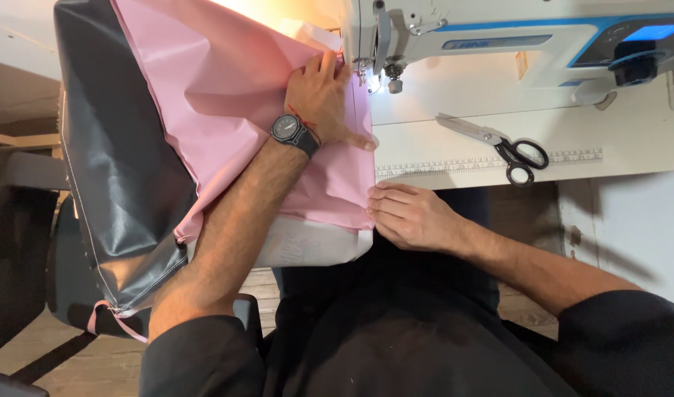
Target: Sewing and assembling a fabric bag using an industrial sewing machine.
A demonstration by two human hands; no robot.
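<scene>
The left hand (321, 92) lies flat on pink fabric (226, 88) just beside the sewing machine (498, 37) needle — fingers spread. The right hand (410, 217) pinches the fabric's near edge at the worktop (631, 140) rim. Scissors (498, 143) lie on the worktop — well apart from both hands.

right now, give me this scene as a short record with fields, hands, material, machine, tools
left hand: flat on the pink sheet, fingers by the needle area, wristwatch on the wrist
right hand: pinching the pink sheet's edge at the table's front
material: pink sheet over a dark grey sheet
machine: white sewing machine
tools: black-handled scissors on the white table
</scene>
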